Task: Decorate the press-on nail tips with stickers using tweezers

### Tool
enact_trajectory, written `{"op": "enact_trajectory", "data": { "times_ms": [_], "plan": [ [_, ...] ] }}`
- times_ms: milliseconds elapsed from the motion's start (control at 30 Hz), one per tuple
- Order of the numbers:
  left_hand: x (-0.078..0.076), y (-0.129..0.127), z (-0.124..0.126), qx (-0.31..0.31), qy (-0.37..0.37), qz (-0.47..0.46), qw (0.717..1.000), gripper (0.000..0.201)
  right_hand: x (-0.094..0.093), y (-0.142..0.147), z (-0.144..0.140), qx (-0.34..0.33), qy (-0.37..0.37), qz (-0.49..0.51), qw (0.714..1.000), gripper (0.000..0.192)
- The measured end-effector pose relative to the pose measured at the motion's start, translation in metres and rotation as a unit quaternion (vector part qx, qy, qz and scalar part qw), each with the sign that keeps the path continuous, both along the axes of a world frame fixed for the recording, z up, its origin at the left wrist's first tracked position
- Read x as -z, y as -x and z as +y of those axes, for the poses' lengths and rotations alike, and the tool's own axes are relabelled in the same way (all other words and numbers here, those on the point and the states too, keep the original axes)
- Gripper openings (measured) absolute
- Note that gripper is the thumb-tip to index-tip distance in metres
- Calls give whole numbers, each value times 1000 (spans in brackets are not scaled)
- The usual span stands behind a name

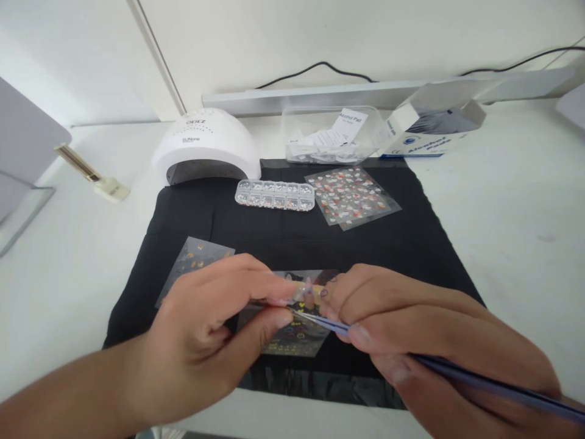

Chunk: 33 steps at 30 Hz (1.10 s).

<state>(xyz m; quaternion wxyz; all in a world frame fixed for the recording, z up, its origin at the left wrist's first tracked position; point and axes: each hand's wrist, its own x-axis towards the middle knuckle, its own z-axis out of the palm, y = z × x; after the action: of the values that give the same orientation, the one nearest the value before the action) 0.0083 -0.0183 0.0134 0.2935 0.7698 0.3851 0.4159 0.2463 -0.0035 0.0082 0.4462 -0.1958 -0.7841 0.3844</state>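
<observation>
From where I stand, the 2 hands meet over a dark patterned sheet on the black mat. The right hand grips the tweezers, their tips right by the left thumb. The left hand bends inward, thumb and forefinger close together; I can't tell whether they pinch anything. I'd call this fine placing or picking work at the tips; the next move calls for a steady left hand and light tweezer pressure.
</observation>
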Motion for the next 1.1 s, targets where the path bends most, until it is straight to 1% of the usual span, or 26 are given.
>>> {"op": "enact_trajectory", "data": {
  "times_ms": [133,333,433,600,833,1000,1100],
  "plan": [
    [2,-1,0,-4,11,-7,1000,22,1,3,2,-5,8,7,1000,39],
    [2,-1,0,-9,9,-16,1000,24,3,3,1,-7,32,27,999,40],
    [2,-1,0,-7,14,-19,1000,23,3,3,1,-7,56,28,998,36],
    [2,0,-1,-9,16,-13,1000,20,5,9,4,-5,76,83,994,26],
    [2,1,1,-11,20,-15,1000,21,11,13,2,-9,111,127,986,24],
    [3,2,2,-14,10,2,1000,18,17,11,-1,-2,124,143,982,24],
    [2,1,1,-17,21,4,1000,17,18,10,-2,11,137,144,980,22]
  ]
}}
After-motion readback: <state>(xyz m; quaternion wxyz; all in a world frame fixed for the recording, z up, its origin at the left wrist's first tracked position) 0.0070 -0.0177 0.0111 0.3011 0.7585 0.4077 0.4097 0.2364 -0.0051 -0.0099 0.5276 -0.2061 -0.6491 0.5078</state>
